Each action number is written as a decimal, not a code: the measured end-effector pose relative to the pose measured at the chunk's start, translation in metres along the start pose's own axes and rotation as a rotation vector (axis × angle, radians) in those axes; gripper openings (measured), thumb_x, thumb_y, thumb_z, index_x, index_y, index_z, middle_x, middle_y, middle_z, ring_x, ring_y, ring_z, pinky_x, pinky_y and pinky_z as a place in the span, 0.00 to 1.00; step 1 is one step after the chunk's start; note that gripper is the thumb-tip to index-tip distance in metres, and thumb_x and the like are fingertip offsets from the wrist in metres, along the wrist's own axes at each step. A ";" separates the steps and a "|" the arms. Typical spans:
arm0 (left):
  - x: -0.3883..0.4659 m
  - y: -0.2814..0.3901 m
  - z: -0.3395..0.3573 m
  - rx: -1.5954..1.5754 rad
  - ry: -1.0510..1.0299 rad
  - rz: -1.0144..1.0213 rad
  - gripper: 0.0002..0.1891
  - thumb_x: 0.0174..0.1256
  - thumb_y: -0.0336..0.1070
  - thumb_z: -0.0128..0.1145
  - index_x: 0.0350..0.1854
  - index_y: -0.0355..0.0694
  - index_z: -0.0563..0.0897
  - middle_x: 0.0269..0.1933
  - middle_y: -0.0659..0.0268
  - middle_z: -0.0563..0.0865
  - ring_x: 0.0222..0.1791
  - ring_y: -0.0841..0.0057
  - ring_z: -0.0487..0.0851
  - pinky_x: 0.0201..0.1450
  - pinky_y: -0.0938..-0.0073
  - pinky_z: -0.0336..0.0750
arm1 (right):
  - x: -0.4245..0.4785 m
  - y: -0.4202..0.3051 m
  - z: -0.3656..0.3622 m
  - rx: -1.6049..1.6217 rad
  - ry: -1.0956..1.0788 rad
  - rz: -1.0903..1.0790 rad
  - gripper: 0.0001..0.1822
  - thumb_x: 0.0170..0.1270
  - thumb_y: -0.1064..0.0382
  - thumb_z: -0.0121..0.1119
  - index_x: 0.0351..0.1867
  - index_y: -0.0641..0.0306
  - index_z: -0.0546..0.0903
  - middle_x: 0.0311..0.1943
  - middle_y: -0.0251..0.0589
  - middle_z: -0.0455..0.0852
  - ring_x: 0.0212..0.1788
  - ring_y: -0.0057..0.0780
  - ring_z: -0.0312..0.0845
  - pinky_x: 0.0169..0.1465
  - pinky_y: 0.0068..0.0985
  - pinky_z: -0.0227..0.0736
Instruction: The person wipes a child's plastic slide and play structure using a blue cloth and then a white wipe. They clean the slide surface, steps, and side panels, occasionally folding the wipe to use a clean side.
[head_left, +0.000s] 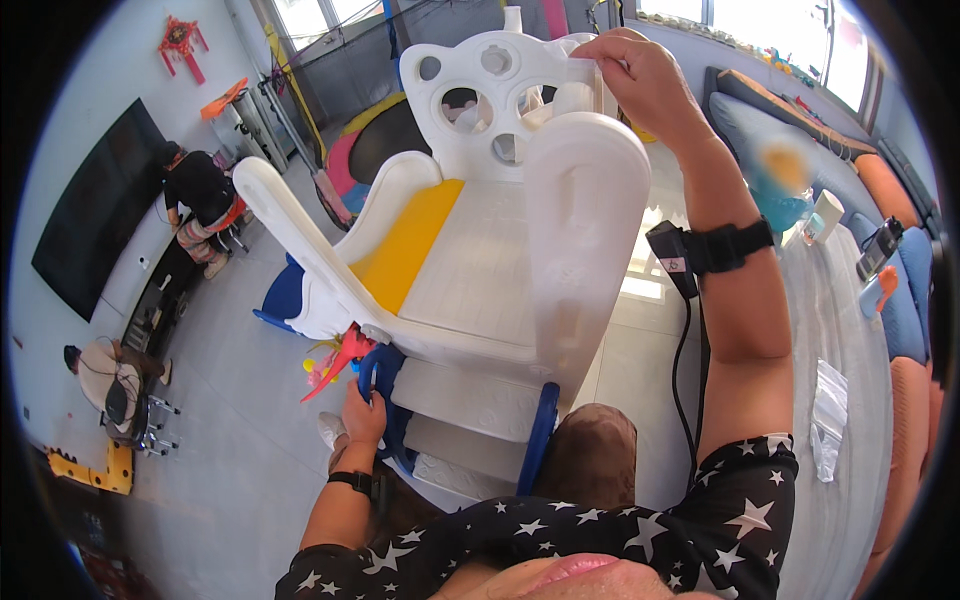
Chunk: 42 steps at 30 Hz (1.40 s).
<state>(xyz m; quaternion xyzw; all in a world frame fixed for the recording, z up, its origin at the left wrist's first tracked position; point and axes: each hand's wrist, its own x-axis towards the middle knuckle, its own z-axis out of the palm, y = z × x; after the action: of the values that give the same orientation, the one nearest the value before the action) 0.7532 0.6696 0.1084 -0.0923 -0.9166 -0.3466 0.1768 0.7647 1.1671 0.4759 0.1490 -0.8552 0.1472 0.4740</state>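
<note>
A child's plastic slide set (472, 247) stands before me, with white side walls, a yellow panel and blue-edged steps (465, 405). My left hand (365, 412) is closed around the blue handrail (375, 375) at the left of the steps, just below a bunch of red and pink artificial flowers (349, 352). Stretched far forward, my right hand (626, 64) has its fingertips on the top right of the white back panel (487, 75), which has round holes. The fingers look pinched at its edge; what lies between them cannot be made out.
At right are a marble-patterned table (847, 375) with a plastic bag (829, 420), and a blue and orange sofa (904, 262). At left two people sit on stools (199, 187) by a television (97, 210). A trampoline (386, 142) stands behind the slide.
</note>
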 end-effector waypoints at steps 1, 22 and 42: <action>-0.002 0.001 -0.003 0.020 0.002 0.001 0.14 0.61 0.33 0.56 0.49 0.39 0.75 0.39 0.53 0.85 0.40 0.48 0.83 0.44 0.55 0.76 | -0.003 -0.012 -0.001 0.065 -0.048 -0.029 0.12 0.66 0.72 0.50 0.44 0.65 0.86 0.40 0.40 0.85 0.41 0.32 0.81 0.50 0.24 0.75; -0.001 -0.021 0.005 0.047 -0.011 0.044 0.11 0.65 0.33 0.53 0.46 0.35 0.73 0.38 0.44 0.81 0.40 0.42 0.79 0.43 0.50 0.73 | -0.088 -0.052 -0.011 1.362 -0.163 0.294 0.11 0.67 0.71 0.58 0.50 0.69 0.82 0.47 0.44 0.86 0.46 0.30 0.84 0.50 0.25 0.78; -0.001 -0.010 -0.003 0.127 0.041 0.137 0.11 0.62 0.32 0.54 0.44 0.33 0.76 0.37 0.49 0.83 0.39 0.49 0.81 0.45 0.58 0.75 | -0.348 -0.067 0.109 1.206 -0.184 0.947 0.10 0.65 0.72 0.52 0.44 0.66 0.83 0.35 0.23 0.81 0.37 0.11 0.73 0.44 0.14 0.69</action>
<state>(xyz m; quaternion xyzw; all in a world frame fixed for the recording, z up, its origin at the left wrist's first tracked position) 0.7515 0.6605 0.1041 -0.1361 -0.9245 -0.2766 0.2242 0.8840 1.1031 0.1310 0.0114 -0.6358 0.7617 0.1243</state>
